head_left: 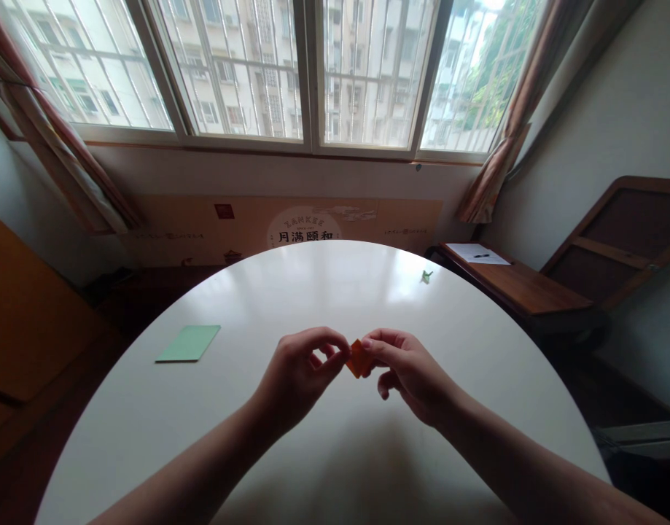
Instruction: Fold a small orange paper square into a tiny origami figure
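A small piece of folded orange paper (pixel 357 360) is held up between my two hands, above the white round table (pixel 335 292). My left hand (pixel 307 368) pinches its left corner between thumb and forefinger. On the other side, my right hand (pixel 403 364) grips the paper's right part with thumb and fingers. The paper shows a diamond-like outline; its finer folds are too small to make out.
Green square paper (pixel 188 344) lies flat at the table's left. A small green folded paper figure (pixel 426 276) stands near the far right edge. Beyond that edge, a wooden side table (pixel 526 288) bears a white sheet (pixel 471 253) and a dark pen (pixel 482 256).
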The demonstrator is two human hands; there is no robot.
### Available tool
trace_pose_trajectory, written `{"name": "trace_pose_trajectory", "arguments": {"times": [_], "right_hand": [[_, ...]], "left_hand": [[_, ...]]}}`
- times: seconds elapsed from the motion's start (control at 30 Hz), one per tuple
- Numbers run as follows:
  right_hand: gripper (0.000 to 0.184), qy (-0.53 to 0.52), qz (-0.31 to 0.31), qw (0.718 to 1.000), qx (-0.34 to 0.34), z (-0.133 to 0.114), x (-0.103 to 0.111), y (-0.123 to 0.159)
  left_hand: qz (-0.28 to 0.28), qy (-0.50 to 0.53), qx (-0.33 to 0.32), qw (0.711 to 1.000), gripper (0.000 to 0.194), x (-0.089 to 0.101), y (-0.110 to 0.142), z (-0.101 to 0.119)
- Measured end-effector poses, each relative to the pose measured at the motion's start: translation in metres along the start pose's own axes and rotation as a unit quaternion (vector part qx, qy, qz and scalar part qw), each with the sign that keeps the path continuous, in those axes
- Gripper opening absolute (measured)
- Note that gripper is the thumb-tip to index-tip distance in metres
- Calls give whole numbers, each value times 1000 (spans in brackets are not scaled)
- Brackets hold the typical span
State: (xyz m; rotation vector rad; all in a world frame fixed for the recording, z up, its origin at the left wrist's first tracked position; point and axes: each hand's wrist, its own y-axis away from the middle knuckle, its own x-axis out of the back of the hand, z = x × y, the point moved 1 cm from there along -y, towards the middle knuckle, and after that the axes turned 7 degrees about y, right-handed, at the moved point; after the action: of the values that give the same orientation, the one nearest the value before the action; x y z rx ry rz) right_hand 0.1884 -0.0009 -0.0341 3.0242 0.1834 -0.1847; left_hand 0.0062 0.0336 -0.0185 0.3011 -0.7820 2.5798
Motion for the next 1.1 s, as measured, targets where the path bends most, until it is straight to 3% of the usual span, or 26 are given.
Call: {"name": "trace_pose_trajectory", "arguments": {"times": [0.27,0.63,0.97,1.1], "right_hand": [[27,-41,-2,999,-4,1,0,-1],[30,-30,-4,999,13,3,1,-2],[30,-37,-7,999,25,5,2,-3],[30,-49,-4,998,38,5,3,-2]], "left_hand": [[-2,15,-13,1000,13,0,-2,-1],[-62,35,55,996,14,1,-1,6],[-22,62,101,993,13,-2,-2,0],[-14,76,87,993,15,-1,-3,-3]]}}
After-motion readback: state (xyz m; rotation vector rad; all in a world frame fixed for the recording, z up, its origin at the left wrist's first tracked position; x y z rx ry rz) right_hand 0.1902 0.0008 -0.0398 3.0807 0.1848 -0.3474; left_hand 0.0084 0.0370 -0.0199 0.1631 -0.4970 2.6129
